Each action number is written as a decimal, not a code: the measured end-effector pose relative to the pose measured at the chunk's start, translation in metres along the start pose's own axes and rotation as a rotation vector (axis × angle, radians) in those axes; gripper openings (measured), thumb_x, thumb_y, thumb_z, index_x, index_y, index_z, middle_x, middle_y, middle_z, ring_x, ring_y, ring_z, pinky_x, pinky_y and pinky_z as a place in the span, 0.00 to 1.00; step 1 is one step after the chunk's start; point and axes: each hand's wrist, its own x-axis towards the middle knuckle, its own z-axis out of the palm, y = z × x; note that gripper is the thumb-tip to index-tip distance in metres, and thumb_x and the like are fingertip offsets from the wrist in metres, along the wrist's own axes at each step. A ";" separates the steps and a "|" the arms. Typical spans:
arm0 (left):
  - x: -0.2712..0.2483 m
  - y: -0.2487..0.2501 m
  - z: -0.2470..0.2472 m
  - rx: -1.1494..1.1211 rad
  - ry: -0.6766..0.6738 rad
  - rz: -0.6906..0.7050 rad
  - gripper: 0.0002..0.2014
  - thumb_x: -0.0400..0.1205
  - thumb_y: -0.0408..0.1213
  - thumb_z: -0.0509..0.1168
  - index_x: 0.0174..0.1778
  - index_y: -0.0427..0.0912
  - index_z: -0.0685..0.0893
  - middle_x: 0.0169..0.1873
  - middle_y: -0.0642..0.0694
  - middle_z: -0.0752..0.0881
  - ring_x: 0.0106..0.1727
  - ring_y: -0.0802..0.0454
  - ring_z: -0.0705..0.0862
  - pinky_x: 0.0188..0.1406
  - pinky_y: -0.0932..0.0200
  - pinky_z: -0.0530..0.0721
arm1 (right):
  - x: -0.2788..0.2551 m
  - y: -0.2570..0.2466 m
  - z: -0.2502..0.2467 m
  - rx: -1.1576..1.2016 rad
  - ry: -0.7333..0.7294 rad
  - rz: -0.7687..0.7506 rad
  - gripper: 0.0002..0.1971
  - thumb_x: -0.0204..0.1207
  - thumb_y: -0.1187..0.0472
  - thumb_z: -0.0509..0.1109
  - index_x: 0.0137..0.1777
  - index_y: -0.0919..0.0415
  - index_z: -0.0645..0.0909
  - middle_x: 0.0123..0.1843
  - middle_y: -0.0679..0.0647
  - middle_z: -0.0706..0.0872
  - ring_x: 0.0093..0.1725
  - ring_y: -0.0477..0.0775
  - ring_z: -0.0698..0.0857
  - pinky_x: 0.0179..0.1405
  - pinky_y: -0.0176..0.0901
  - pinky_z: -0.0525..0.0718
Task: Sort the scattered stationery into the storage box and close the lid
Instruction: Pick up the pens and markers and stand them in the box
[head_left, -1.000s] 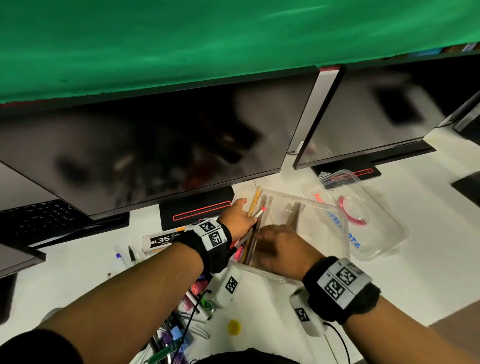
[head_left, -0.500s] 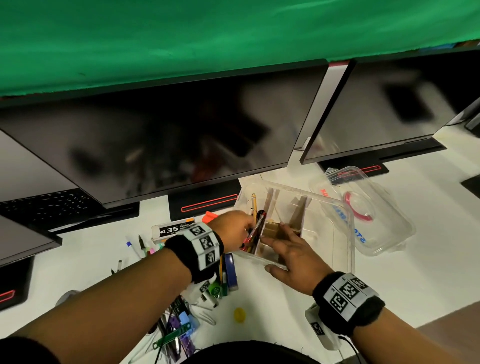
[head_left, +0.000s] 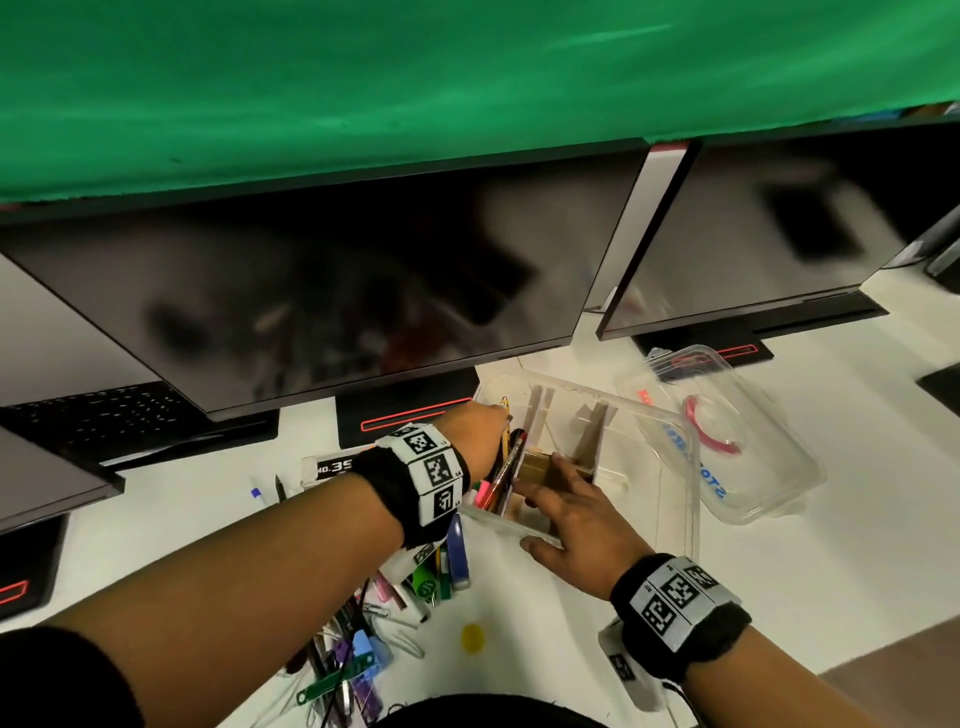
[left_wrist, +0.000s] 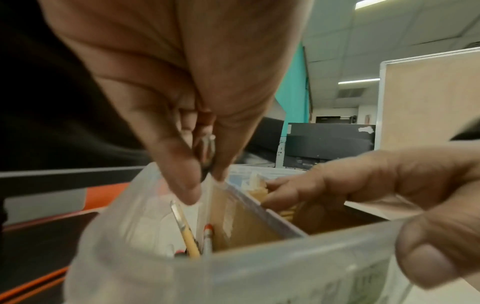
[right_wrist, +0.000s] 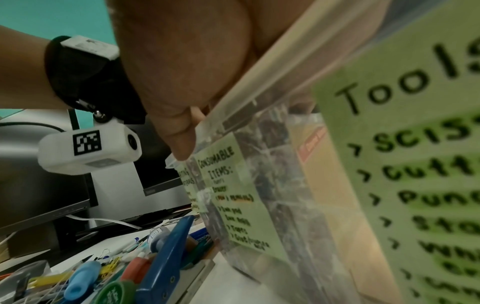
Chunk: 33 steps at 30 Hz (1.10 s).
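Note:
The clear storage box (head_left: 688, 499) stands open under the monitors, with cardboard dividers and green labels (right_wrist: 228, 197) on its near wall. My left hand (head_left: 483, 436) reaches into the left compartment and pinches the top of a pen (left_wrist: 209, 148). A yellow pencil (left_wrist: 188, 234) and other pens (head_left: 511, 460) stand in that compartment. My right hand (head_left: 561, 512) grips the box's near wall, thumb outside and fingers over the rim in the middle compartment. The clear lid (head_left: 769, 467) with a red ring lies right of the box.
A heap of loose stationery (head_left: 415, 582) lies left of and in front of the box: a blue cutter (right_wrist: 166, 259), clips, markers, a staple box (head_left: 330, 467), a yellow disc (head_left: 472, 636). Two dark monitors (head_left: 322, 291) overhang the desk behind the box.
My right hand has drawn back from inside the box to its near wall. My left hand has pushed further along the left compartment, and the pens it holds have sunk lower.

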 end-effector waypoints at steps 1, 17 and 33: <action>0.002 -0.001 0.002 -0.064 0.023 -0.037 0.10 0.82 0.35 0.60 0.57 0.36 0.77 0.56 0.36 0.84 0.55 0.39 0.83 0.41 0.57 0.72 | 0.000 0.000 0.000 0.002 0.003 0.000 0.33 0.77 0.42 0.61 0.81 0.45 0.56 0.75 0.48 0.76 0.85 0.53 0.39 0.81 0.48 0.55; -0.035 -0.101 0.034 -0.370 0.184 -0.147 0.12 0.79 0.33 0.64 0.57 0.46 0.83 0.56 0.47 0.84 0.57 0.49 0.83 0.55 0.63 0.75 | 0.002 0.005 0.001 0.026 0.050 -0.014 0.33 0.72 0.40 0.62 0.78 0.43 0.63 0.75 0.47 0.77 0.85 0.53 0.45 0.83 0.50 0.54; -0.134 -0.187 0.110 -0.280 -0.148 -0.236 0.14 0.80 0.35 0.62 0.61 0.45 0.83 0.59 0.43 0.84 0.63 0.44 0.80 0.62 0.56 0.76 | 0.069 -0.146 0.051 -0.076 -0.219 -0.133 0.11 0.80 0.60 0.59 0.55 0.62 0.80 0.58 0.60 0.85 0.59 0.60 0.82 0.41 0.44 0.75</action>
